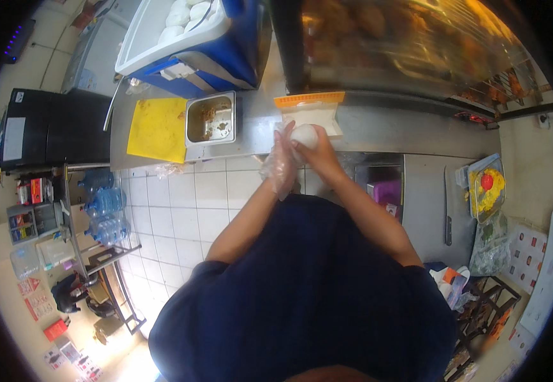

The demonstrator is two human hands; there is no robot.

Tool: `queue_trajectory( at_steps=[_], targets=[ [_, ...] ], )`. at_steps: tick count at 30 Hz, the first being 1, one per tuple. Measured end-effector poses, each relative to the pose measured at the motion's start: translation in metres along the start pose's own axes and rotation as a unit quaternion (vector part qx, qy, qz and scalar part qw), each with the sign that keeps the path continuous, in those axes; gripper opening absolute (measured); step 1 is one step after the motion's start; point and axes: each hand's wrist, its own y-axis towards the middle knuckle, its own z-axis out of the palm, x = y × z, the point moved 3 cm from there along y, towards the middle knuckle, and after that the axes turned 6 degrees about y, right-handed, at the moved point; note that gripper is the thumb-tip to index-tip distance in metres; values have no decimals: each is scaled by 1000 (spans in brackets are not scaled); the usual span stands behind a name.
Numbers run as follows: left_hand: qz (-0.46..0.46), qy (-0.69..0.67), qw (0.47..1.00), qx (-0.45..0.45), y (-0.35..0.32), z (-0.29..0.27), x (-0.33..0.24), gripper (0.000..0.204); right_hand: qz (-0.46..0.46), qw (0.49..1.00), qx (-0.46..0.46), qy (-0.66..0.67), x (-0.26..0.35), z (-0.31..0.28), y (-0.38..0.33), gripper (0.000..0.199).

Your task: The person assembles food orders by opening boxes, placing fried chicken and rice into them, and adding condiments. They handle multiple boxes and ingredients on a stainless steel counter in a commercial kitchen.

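A white round bundle (304,135), smooth like a wrapped ball, is held between my hands above the steel counter. My right hand (320,155) is bare and closed around its right and lower side. In a loose clear plastic glove, my left hand (283,160) presses against its left side with the fingers together; part of the grip is hidden. Just beyond and partly under the hands lies an open paper container (324,113), white inside with an orange patterned edge.
On the counter to the left are a steel pan (232,139) with brown food remains and a stained yellow board (155,130). Behind them stands a blue cooler (241,48) holding several white round bundles. A glass-fronted food warmer (391,44) borders the back right.
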Motion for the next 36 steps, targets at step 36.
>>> queue_trajectory(
  at_steps=[36],
  targets=[
    [228,500,821,152,84,72,91,38,-62,914,-348,-198,-61,-175,-160,48]
  ],
)
